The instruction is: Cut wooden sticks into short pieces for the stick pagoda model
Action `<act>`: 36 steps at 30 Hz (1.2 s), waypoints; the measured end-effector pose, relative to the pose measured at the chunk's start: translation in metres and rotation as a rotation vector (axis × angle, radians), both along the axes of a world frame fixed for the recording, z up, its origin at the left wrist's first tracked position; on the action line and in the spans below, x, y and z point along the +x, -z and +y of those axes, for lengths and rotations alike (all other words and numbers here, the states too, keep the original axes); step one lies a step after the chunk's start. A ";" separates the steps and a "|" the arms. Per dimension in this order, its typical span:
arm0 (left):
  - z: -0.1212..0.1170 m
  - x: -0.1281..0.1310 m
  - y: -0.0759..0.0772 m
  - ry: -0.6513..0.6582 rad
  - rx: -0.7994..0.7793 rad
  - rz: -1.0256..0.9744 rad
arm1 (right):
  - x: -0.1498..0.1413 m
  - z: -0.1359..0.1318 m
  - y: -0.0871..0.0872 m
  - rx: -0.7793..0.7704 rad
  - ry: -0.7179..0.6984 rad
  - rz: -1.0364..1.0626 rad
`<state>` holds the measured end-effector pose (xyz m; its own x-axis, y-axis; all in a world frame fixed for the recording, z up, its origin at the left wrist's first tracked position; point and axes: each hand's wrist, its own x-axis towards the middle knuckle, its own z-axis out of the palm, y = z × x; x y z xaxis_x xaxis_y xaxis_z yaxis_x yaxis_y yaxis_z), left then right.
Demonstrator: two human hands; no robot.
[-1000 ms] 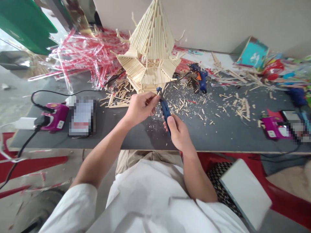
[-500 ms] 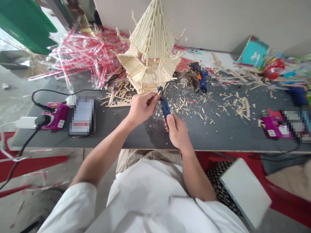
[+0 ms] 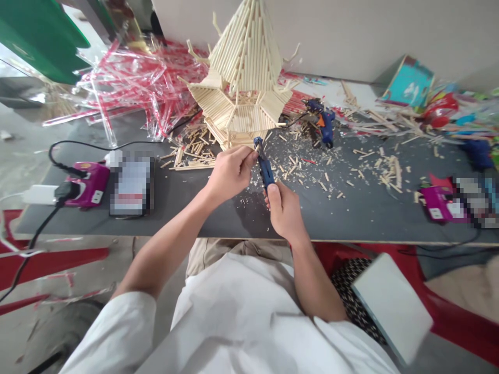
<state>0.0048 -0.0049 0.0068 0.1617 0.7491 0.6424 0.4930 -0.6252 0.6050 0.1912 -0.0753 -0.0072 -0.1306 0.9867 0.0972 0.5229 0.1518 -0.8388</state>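
My right hand [image 3: 286, 212] is wrapped round a pair of blue-handled pliers [image 3: 266, 170], with the head pointing away from me. At the jaws, the fingertips of my left hand [image 3: 231, 174] are pinched on a thin wooden stick [image 3: 257, 148]; most of it is hidden by the fingers. Just beyond both hands stands a pagoda-like model [image 3: 246, 118] built of thin wooden sticks, with a steep pointed roof above a wider lower roof. Short cut sticks [image 3: 195, 143] lie in a heap left of its base.
A blue glue gun [image 3: 326, 127] lies right of the model. Wood scraps [image 3: 290, 169] litter the dark table [image 3: 331, 218]. Red and clear wrappers [image 3: 136, 88] pile up at the back left. A phone [image 3: 131, 184] and a purple power strip [image 3: 89, 184] with cables sit at the left.
Both hands and the pliers hold nearly the same place, the jaws still at the stick. The view has shifted very slightly.
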 end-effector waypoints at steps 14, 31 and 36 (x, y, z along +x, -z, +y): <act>-0.002 0.003 0.000 -0.011 0.008 -0.018 | -0.008 -0.001 -0.001 0.099 0.026 -0.192; -0.008 0.002 -0.006 0.010 0.038 -0.013 | -0.006 0.002 0.008 0.249 0.158 -0.299; -0.010 0.002 -0.007 0.132 -0.086 -0.186 | 0.014 0.008 0.002 0.224 0.190 -0.309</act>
